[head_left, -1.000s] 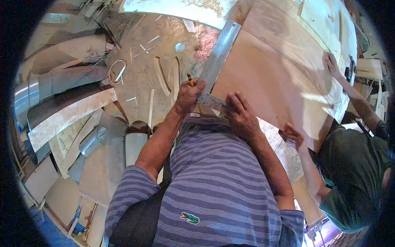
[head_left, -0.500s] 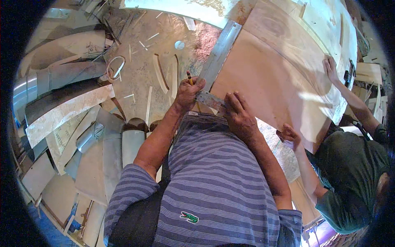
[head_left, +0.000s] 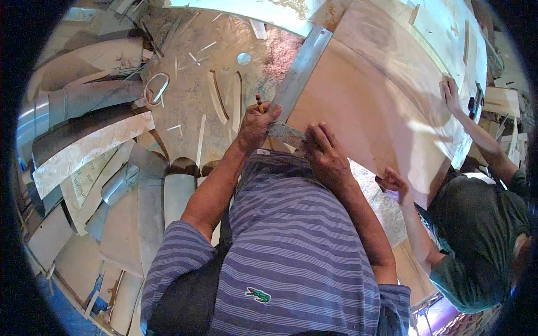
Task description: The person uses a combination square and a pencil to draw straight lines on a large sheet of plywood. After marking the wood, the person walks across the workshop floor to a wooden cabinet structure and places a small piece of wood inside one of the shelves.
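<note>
A metal square lies along the left edge of a brown plywood sheet, its long arm pointing away from me and its short arm close to my waist. My left hand is closed at the square's corner, and a pencil sticks up from between its fingers. At the other end of the short arm, my right hand grips with curled fingers, knuckles beside the sheet's near edge. Its fingertips are partly hidden.
To the right, a co-worker in dark clothes has one hand on the sheet's far side and another by its near edge. Curved offcuts and thin strips litter the floor at left, beside stacked curved panels.
Both hands and the square stay almost in place. The pencil tilts slightly differently in my left hand, and the whole view has shifted a little.
</note>
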Available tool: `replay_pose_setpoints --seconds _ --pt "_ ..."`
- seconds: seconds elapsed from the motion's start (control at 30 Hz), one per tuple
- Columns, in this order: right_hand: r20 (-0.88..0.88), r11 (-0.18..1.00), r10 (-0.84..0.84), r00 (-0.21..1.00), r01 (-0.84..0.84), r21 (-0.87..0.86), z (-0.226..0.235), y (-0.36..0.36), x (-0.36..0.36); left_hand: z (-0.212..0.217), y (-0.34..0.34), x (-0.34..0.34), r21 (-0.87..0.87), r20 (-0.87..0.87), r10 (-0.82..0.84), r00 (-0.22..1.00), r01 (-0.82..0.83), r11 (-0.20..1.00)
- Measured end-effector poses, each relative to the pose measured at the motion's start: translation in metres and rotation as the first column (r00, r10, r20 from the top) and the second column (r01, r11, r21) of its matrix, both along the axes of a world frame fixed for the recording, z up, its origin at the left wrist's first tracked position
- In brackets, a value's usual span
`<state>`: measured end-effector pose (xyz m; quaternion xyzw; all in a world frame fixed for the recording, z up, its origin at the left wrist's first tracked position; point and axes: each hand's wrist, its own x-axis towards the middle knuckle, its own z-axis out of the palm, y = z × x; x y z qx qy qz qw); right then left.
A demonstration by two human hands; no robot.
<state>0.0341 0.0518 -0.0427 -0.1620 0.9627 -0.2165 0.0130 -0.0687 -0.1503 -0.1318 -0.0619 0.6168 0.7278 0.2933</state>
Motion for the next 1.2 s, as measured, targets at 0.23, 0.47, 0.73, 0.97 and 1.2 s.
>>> replay_pose_setpoints --seconds 0.23,0.47,0.73,0.97,1.2 --pt "0.006 0.999 0.044 0.999 -0.044 0.012 -0.006 0.001 0.002 0.053 0.011 -0.007 0.143 0.244 0.014 0.970 -0.050 0.988" --pt "0.048 0.999 -0.001 0.999 0.004 -0.049 0.000 0.001 0.001 0.032 0.003 -0.006 0.053 0.100 -0.030 0.995 0.024 0.998" --pt "0.020 0.997 -0.009 1.000 0.011 -0.073 -0.001 -0.001 0.000 0.041 0.005 -0.010 -0.050 -0.031 -0.106 0.994 0.104 0.993" --pt "0.027 1.000 0.017 1.000 -0.016 -0.016 -0.008 0.001 0.003 0.038 0.006 -0.007 0.025 0.038 -0.076 0.996 0.075 0.997" --pt "0.044 0.999 0.001 0.999 0.000 -0.034 -0.009 0.002 0.004 0.049 0.006 -0.009 0.042 0.044 -0.094 0.995 0.092 0.995"
